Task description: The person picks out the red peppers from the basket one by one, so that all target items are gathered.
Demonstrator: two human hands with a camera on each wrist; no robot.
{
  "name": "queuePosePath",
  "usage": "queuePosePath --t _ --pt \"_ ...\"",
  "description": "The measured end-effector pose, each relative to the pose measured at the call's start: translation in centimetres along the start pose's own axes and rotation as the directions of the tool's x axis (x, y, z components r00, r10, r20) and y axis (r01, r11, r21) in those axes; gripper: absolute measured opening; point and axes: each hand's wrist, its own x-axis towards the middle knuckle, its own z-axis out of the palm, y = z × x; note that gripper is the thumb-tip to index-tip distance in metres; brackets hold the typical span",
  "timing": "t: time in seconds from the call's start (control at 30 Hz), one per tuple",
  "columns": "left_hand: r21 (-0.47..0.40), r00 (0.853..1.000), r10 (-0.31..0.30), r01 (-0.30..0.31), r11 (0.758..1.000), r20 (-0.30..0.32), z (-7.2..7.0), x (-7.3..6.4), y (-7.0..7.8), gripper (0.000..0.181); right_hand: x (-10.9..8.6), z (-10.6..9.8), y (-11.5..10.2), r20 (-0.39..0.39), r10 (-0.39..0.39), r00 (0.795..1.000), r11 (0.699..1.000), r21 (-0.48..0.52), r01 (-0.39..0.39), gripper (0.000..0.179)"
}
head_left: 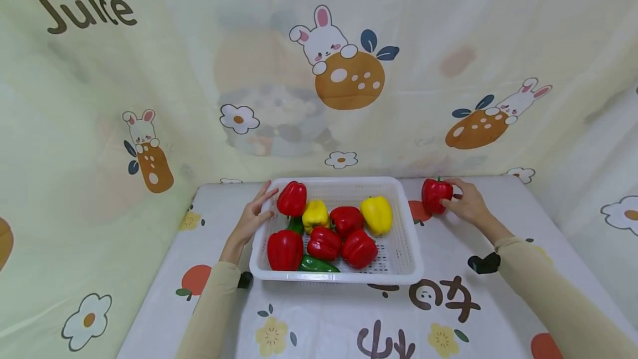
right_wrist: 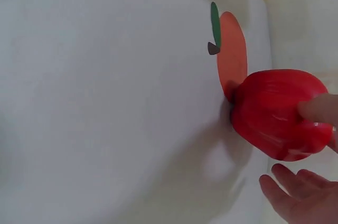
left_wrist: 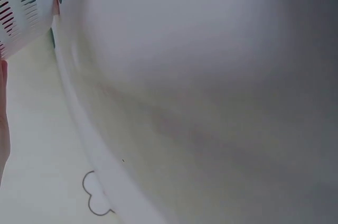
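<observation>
My right hand (head_left: 466,203) holds a red bell pepper (head_left: 432,195) at the table's back right, the green stem pointing up. In the right wrist view the thumb presses the side of this pepper (right_wrist: 277,113), while several fingers (right_wrist: 298,195) extend beside it. Whether the pepper touches the cloth is hard to tell. My left hand (head_left: 251,220) rests with spread fingers at the left rim of a white plastic basket (head_left: 410,237). Inside lie several red bell peppers (head_left: 285,251), two yellow ones (head_left: 377,215) and green peppers (head_left: 319,264), one partly hidden.
A white printed tablecloth (head_left: 319,320) covers the table. Pale curtains with bunny prints (head_left: 189,71) hang behind and along both sides. Dark bands (head_left: 484,263) show near both wrists. Mostly curtain and cloth, with a basket corner (left_wrist: 24,12), appear in the left wrist view.
</observation>
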Motion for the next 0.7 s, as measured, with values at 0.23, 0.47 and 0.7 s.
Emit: queuePosePath --t 0.23,0.47,0.7 --pt "0.013 1.0 0.003 -0.003 1.0 -0.005 0.0 0.0 0.1 0.054 -1.0 0.0 -0.3 -0.031 0.057 0.998 0.997 0.051 -0.056 0.06" --pt "0.002 1.0 0.006 -0.006 1.0 -0.005 0.1 0.0 0.0 0.053 -1.4 0.1 -0.1 -0.054 0.036 0.998 0.996 0.079 -0.031 0.065" --pt "0.0 1.0 0.008 -0.008 1.0 0.0 0.1 -0.1 0.3 0.052 -1.5 -0.3 0.3 -0.087 0.03 0.996 0.998 0.063 -0.024 0.079"
